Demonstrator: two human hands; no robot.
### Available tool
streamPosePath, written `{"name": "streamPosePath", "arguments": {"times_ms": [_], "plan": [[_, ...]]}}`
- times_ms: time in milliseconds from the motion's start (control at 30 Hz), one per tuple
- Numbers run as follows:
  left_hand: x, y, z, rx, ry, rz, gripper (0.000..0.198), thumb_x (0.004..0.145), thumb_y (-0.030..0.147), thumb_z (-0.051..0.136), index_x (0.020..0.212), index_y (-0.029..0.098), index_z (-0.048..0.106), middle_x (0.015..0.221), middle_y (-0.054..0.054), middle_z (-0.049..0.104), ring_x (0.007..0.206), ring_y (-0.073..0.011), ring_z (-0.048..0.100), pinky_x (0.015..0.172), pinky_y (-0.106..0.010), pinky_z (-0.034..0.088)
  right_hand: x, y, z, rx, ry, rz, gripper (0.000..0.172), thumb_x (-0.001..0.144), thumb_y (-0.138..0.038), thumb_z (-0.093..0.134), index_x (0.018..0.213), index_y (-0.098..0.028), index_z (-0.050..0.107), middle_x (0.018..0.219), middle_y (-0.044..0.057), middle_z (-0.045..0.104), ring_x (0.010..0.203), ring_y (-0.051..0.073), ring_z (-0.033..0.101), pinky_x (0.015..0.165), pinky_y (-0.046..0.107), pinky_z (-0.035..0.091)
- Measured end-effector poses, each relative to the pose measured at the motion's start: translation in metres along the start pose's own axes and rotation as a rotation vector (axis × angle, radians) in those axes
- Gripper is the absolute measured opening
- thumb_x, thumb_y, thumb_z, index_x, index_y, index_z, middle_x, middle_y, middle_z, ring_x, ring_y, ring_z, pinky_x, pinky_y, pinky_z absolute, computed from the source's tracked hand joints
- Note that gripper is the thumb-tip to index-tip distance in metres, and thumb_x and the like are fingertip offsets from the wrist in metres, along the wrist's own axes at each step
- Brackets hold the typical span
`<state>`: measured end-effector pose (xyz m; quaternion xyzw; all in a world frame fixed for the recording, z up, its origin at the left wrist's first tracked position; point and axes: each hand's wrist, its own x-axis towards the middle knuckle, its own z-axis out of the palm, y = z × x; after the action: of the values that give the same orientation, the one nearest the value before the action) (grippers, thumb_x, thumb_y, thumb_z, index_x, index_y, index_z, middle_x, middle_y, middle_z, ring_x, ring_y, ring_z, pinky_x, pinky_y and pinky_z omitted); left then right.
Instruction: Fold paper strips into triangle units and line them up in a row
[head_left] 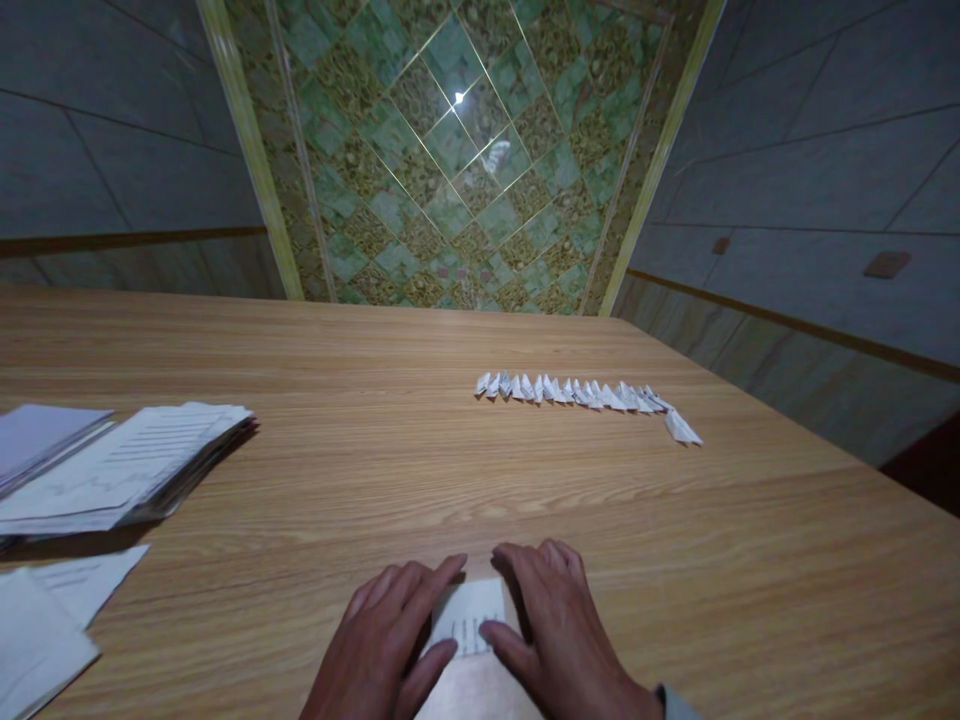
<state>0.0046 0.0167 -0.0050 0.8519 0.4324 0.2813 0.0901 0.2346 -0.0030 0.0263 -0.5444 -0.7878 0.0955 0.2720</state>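
Note:
A small piece of white paper [478, 603] with printed lines lies on the table at the near middle. My left hand [390, 630] grips its left side, the index finger near the top corner and the thumb at the lower edge. On the opposite side my right hand [559, 630] holds it, with the thumb on the print and the curled fingers along the right edge. The undersides of both hands are hidden. Between the wrists is a pale, bright patch; I cannot tell whether it is paper or glare.
Small folded paper pieces [577, 390] stand in a row farther back on the wooden table [337, 440], the rightmost one lying askew. At left are a stack of printed sheets [142, 450], a lilac-topped pile [37, 435] and loose papers [37, 640]. A tiled wall rises behind.

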Motion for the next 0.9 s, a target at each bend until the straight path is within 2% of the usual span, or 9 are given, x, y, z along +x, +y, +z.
{"name": "streamPosePath", "arguments": {"times_ms": [100,200,300,400,467,600,733,900], "plan": [[-0.001,-0.003,0.001,0.084,-0.011,0.077,0.059,0.089,0.022,0.072,0.143,0.038,0.052,0.123,-0.006,0.068,0.106,-0.0270,0.068,0.087,-0.041,0.058,-0.003,0.002,0.002,-0.096,0.036,-0.067,0.064,0.080,-0.018,0.082,0.134,-0.022,0.049,0.111,0.006,0.069,0.103,0.030,0.062,0.101,0.054,0.042],[-0.001,-0.002,0.002,0.182,0.047,0.189,0.041,0.099,0.024,0.060,0.137,0.040,0.058,0.136,-0.010,0.061,0.116,-0.0292,0.063,0.088,-0.045,0.057,-0.005,0.002,0.003,-0.189,0.065,-0.110,0.065,0.081,-0.020,0.081,0.137,-0.020,0.048,0.107,0.008,0.068,0.100,0.031,0.062,0.101,0.055,0.044],[0.000,0.004,0.002,0.240,0.076,0.302,0.032,0.107,0.028,0.044,0.131,0.037,0.063,0.129,-0.012,0.064,0.111,-0.0288,0.063,0.085,-0.046,0.056,-0.004,0.001,0.004,-0.260,0.084,-0.138,0.063,0.083,-0.018,0.077,0.138,-0.018,0.048,0.105,0.009,0.067,0.097,0.031,0.062,0.099,0.056,0.044],[0.001,0.010,0.002,0.235,0.097,0.389,0.040,0.110,0.027,0.030,0.121,0.031,0.069,0.115,-0.010,0.071,0.096,-0.0253,0.065,0.079,-0.042,0.052,-0.005,0.002,0.008,-0.286,0.094,-0.143,0.064,0.082,-0.014,0.073,0.140,-0.017,0.047,0.104,0.009,0.066,0.096,0.031,0.061,0.100,0.056,0.043],[0.003,0.012,0.001,0.256,0.120,0.441,0.047,0.111,0.026,0.023,0.119,0.027,0.070,0.108,-0.008,0.074,0.091,-0.0237,0.066,0.082,-0.043,0.049,-0.007,0.003,0.011,-0.278,0.097,-0.134,0.066,0.081,-0.011,0.071,0.141,-0.017,0.045,0.104,0.008,0.065,0.097,0.031,0.060,0.101,0.056,0.041],[0.009,0.013,-0.016,0.390,0.179,0.532,0.060,0.112,0.021,0.013,0.115,0.028,0.072,0.097,-0.003,0.080,0.086,-0.0210,0.069,0.088,-0.042,0.043,-0.009,0.005,0.014,-0.236,0.133,-0.141,0.060,0.082,-0.007,0.066,0.138,-0.018,0.046,0.106,0.007,0.065,0.099,0.029,0.060,0.104,0.052,0.038],[0.008,0.007,-0.035,0.541,0.083,0.686,0.053,0.112,0.022,0.021,0.121,0.033,0.071,0.111,0.001,0.082,0.092,-0.0187,0.070,0.087,-0.039,0.044,-0.007,0.002,0.014,-0.195,0.197,-0.152,0.048,0.078,-0.007,0.070,0.122,-0.021,0.053,0.097,0.004,0.065,0.092,0.027,0.060,0.099,0.047,0.039],[-0.004,-0.007,-0.029,0.547,0.109,0.665,0.050,0.112,0.028,0.021,0.130,0.038,0.066,0.123,0.004,0.078,0.103,-0.0184,0.068,0.092,-0.038,0.042,-0.005,0.001,0.013,-0.195,0.187,-0.114,0.040,0.076,-0.009,0.077,0.107,-0.025,0.058,0.091,0.000,0.064,0.087,0.024,0.058,0.095,0.043,0.040]]}}
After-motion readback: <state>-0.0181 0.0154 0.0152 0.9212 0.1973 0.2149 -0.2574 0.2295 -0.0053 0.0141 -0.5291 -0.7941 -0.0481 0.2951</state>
